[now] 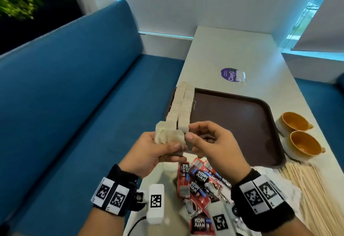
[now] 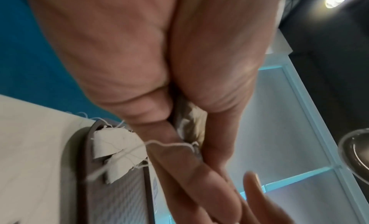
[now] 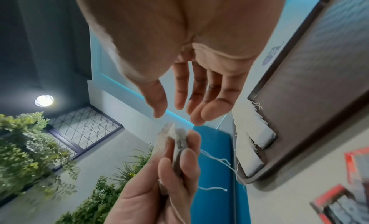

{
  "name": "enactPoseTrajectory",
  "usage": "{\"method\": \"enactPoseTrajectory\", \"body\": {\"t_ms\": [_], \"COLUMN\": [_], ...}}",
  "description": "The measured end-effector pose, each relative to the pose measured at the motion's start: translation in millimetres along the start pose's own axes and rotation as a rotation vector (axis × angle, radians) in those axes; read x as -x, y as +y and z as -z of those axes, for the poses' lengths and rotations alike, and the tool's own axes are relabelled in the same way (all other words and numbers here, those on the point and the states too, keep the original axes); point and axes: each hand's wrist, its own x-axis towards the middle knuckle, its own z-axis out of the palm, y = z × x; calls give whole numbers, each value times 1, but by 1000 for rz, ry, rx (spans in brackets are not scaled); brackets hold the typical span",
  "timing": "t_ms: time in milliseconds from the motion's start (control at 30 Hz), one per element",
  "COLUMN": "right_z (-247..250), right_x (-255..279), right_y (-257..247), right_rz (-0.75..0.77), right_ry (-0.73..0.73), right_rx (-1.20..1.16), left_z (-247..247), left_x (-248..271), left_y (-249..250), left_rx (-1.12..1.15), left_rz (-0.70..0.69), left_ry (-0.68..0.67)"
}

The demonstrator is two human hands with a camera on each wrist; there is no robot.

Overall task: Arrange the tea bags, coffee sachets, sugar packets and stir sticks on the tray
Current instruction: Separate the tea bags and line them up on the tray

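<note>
Up above the counter's (image 1: 210, 53) near edge, the left hand (image 1: 149, 153) is gripping a small bunch of tea bags (image 1: 168, 136) with curled fingers, while the right hand (image 1: 214, 146) is hovering just beside it, fingers loosely bent and holding nothing. Beyond them the brown tray (image 1: 234, 120) is carrying two rows of tea bags (image 1: 183, 103) along its left rim, and two orange cups (image 1: 297, 133) are sitting right of it. Nearer, red sachets reading "KOPI JUAN" (image 1: 199, 181) are lying heaped beside wooden stir sticks (image 1: 305, 185), and a purple sticker (image 1: 230, 74) is reading "ClayG".
</note>
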Motion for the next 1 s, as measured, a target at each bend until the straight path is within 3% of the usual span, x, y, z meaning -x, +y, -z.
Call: {"method": "enactPoseTrajectory", "body": {"t_ms": [267,633,833,1000], "right_z": [-8,-9,6,21], "right_x": [53,82,45,-26], "right_y": [17,41,35,25], "right_rz": [-38,-188,-194,-103], "right_ry": [-40,-27,35,111], "right_rx": [-4,-61,29,115], "left_z": [-17,5,28,39], "left_x": [43,82,73,64], "left_y": [-34,-80,-92,-92], "left_rx": [-130,61,-48,23], "left_rz": [72,118,170,191], "left_ry": [4,147,340,345]}}
